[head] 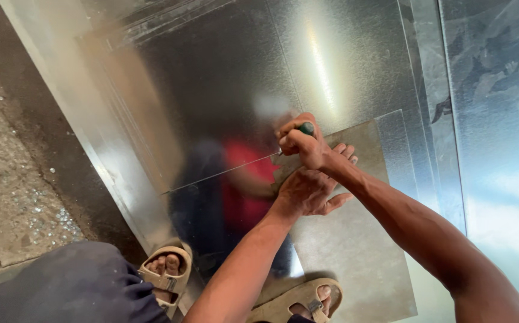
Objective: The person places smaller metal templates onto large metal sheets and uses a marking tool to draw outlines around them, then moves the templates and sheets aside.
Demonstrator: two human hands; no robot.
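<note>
My right hand point(301, 143) is closed around a tool with a green handle point(306, 128), its tip touching a large shiny metal sheet point(223, 78) at the edge of a smaller, duller metal plate point(355, 251). A thin scratched line point(217, 177) runs left from the tip across the shiny sheet. My left hand point(307, 192) lies flat just below the right one, fingers spread, pressing on the top left corner of the smaller plate. The tool's tip is hidden by my fingers.
My two feet in tan sandals point(165, 276) point(302, 302) stand on the sheet's near edge, with my dark trouser knee point(74, 287) at the bottom left. Rough concrete floor point(8, 179) lies to the left. More metal sheets point(499, 119) lie overlapped at the right.
</note>
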